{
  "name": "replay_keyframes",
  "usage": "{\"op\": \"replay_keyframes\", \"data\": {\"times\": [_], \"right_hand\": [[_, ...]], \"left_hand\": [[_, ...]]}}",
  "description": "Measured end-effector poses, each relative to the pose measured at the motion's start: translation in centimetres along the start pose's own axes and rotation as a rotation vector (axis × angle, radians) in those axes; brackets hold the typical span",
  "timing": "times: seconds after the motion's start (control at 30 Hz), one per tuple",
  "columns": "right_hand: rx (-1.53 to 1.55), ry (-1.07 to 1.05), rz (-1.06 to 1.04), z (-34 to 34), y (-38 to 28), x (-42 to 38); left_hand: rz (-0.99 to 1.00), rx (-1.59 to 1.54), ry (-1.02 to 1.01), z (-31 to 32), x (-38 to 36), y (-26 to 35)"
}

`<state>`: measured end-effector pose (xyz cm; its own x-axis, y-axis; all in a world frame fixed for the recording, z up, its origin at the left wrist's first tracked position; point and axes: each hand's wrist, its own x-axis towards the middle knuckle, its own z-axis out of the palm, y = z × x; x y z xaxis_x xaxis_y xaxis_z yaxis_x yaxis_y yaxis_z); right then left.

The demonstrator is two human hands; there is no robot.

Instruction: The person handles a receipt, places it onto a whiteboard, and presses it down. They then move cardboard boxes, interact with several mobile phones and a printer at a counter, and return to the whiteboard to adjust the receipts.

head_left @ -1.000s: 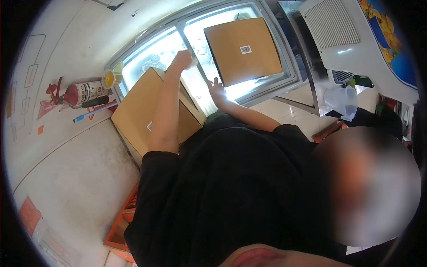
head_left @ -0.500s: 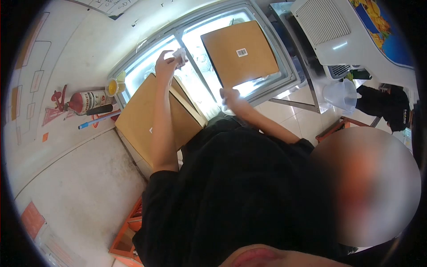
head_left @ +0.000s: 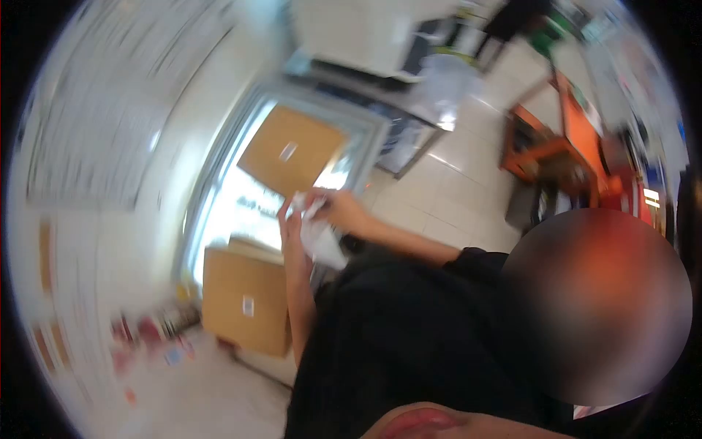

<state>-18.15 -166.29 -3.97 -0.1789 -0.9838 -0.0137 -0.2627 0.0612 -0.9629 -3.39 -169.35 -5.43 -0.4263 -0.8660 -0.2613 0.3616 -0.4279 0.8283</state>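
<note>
In front of my chest both hands come together on a crumpled, thin white sheet (head_left: 322,243), whose loose end hangs down toward my body. My left hand (head_left: 290,222) grips its upper left part with bent fingers. From the other side my right hand (head_left: 338,209) pinches its top. Blur hides whether it is paper, cloth or plastic. Just beyond the hands, a brown cardboard box (head_left: 292,150) rests on the lit glass-topped freezer (head_left: 219,212). Another cardboard box (head_left: 245,300) stands left of my left forearm, at the freezer's near end.
A metal table (head_left: 409,110) stands beyond the freezer, with a translucent plastic tub (head_left: 447,77) near its corner. Orange wooden furniture (head_left: 559,150) is on the tiled floor (head_left: 439,190) at right. A blurred fire extinguisher (head_left: 164,322) is by the wall at lower left.
My view has turned to the right. My hands, apart before over the freezer's near side, have drawn together on the white sheet close to my body.
</note>
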Motion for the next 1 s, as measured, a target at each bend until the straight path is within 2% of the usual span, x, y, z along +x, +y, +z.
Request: {"op": "replay_keyframes", "data": {"times": [0.1, 0.13, 0.2, 0.23, 0.27, 0.3, 0.37, 0.43, 0.57, 0.7, 0.77, 0.8, 0.83, 0.9, 0.97, 1.0], "right_hand": [[-0.049, 0.274, -0.081, -0.4, -1.3, -5.3], [-0.048, 0.37, -0.079, -0.5, -1.3, -6.9], [-0.098, 0.588, -0.181, -0.5, -0.3, -11.0], [-0.127, 0.642, -0.114, -0.8, -0.1, -13.2], [-0.16, 0.684, -0.046, -1.3, 0.2, -15.4], [-0.164, 0.762, -0.006, -1.8, 0.8, -17.4], [-0.183, 0.856, 0.028, -3.0, 1.9, -21.5], [-0.27, 0.986, 0.018, -4.9, 2.6, -25.7], [-0.285, 1.123, 0.101, -9.1, 3.7, -33.5], [-0.478, 1.274, 0.193, -15.4, 5.2, -40.9], [-0.384, 1.341, 0.115, -19.0, 6.1, -44.7], [-0.187, 1.332, 0.149, -20.9, 6.2, -47.1], [-0.199, 1.365, 0.175, -22.9, 6.8, -49.5], [-0.137, 1.293, 0.178, -26.8, 8.7, -54.1], [-0.215, 1.344, 0.149, -30.3, 10.7, -58.3], [-0.15, 1.366, 0.184, -31.8, 11.2, -60.1]], "left_hand": [[-0.144, -0.06, -0.057, 2.1, -2.2, -1.5], [-0.109, 0.063, -0.138, 0.6, -1.8, -3.7], [-0.196, 0.163, -0.171, 4.0, -5.1, -3.8], [-0.255, 0.319, -0.238, 4.7, -6.2, -4.2], [-0.258, 0.314, -0.37, 4.8, -7.0, -6.1], [-0.172, 0.473, -0.43, 5.9, -8.0, -7.1], [-0.319, 0.355, -0.575, 8.2, -9.9, -9.0], [-0.376, 0.326, -0.639, 10.6, -11.3, -12.1], [-0.518, 0.334, -0.745, 17.0, -14.6, -16.7], [-0.525, 0.461, -0.894, 24.8, -17.5, -22.2], [-0.557, 0.446, -0.923, 29.3, -19.6, -26.4], [-0.549, 0.415, -0.913, 31.7, -20.8, -28.4], [-0.577, 0.418, -0.945, 34.6, -22.1, -30.3], [-0.633, 0.467, -1.056, 40.1, -24.4, -33.6], [-0.655, 0.562, -1.147, 44.0, -25.6, -39.5], [-0.754, 0.527, -1.162, 45.9, -26.8, -41.1]]}}
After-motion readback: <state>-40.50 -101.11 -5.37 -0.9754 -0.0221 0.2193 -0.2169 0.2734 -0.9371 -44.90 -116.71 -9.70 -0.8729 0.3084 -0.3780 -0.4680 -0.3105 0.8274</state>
